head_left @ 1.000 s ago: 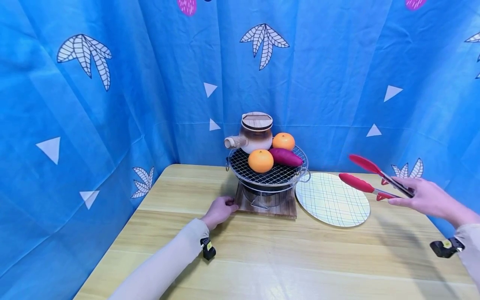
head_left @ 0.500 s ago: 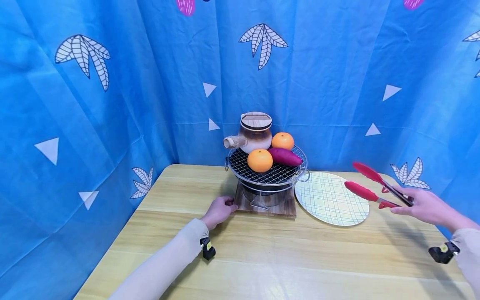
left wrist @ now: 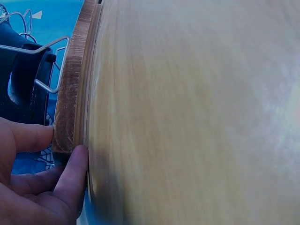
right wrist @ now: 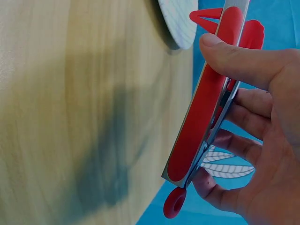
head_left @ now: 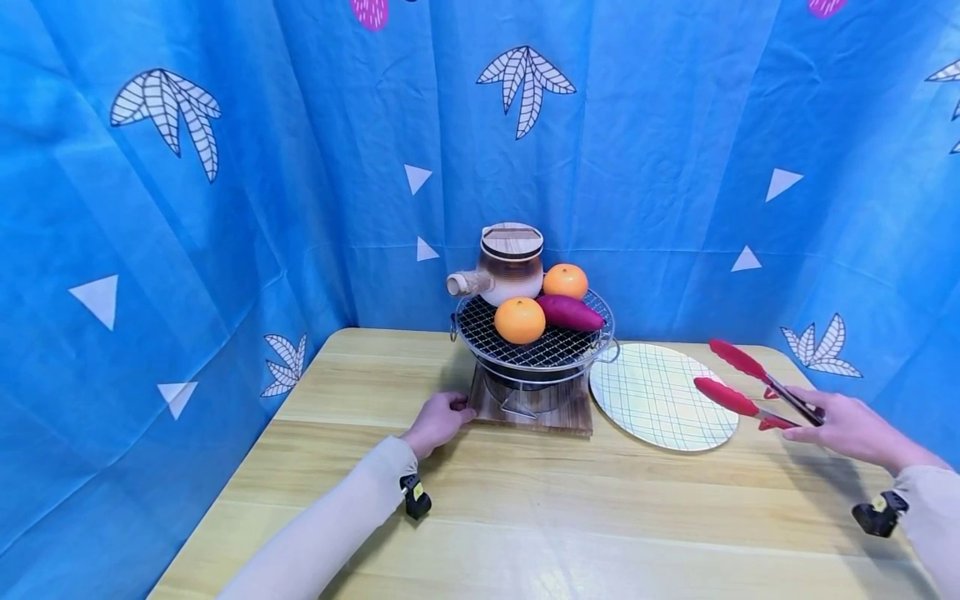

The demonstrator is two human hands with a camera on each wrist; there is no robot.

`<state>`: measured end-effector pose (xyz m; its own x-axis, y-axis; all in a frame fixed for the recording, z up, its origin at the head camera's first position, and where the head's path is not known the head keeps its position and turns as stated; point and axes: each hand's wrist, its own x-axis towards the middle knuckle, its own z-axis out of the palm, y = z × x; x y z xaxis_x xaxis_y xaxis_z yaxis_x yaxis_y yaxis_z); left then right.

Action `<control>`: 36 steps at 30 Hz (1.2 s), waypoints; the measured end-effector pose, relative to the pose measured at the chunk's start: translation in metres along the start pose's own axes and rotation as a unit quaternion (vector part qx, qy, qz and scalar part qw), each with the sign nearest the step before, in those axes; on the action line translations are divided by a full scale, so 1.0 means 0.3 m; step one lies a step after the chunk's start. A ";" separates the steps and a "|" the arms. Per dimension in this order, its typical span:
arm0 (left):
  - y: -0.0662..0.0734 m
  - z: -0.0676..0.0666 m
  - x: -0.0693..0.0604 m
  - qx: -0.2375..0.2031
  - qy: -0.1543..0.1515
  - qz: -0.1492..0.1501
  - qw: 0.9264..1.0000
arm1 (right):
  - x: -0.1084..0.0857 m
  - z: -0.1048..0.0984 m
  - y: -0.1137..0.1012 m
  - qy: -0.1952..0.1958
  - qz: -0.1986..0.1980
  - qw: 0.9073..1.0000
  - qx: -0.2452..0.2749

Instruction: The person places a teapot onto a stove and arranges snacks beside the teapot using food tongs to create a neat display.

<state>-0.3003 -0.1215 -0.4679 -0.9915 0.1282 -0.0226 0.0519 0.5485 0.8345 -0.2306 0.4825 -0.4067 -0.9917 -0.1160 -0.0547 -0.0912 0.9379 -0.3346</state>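
At its near left corner, my left hand (head_left: 437,423) pinches the wooden board (head_left: 555,414) under the grill stove. The left wrist view shows the thumb (left wrist: 35,137) on the board's top and a fingertip against its edge. Over at the right, my right hand (head_left: 855,425) holds red-tipped tongs (head_left: 738,358) by the handles, above the table, their arms spread and nothing between the tips. In the right wrist view the thumb lies along the red handle (right wrist: 199,122). On the wire grill (head_left: 555,354) sit two oranges (head_left: 520,321), a purple sweet potato (head_left: 572,313) and a lidded clay pot (head_left: 512,279).
A checked round plate (head_left: 660,400) lies right of the stove, partly behind the tong tips. The wooden table (head_left: 480,517) stretches toward me. Blue curtains (head_left: 637,150) hang behind and on both sides.
My right hand has lowered toward the table, bringing the tongs down and slightly right. The left hand stays on the board, and the things on the grill have not moved.
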 end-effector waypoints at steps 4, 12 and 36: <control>0.003 -0.001 -0.002 0.001 0.001 0.000 1.000 | 0.007 0.021 0.011 0.004 0.000 1.000 0.003; 0.002 -0.003 0.001 0.004 0.002 0.002 1.000 | 0.030 0.047 0.017 0.003 -0.003 1.000 0.005; 0.001 -0.004 0.002 -0.008 0.001 -0.011 1.000 | 0.073 0.105 0.039 0.014 -0.048 0.999 -0.008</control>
<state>-0.3010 -0.1223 -0.4671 -0.9926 0.1144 -0.0401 0.0278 0.5372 0.8430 -0.2504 0.4806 -0.4415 -0.9805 -0.1965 0.0035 -0.1871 0.9278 -0.3227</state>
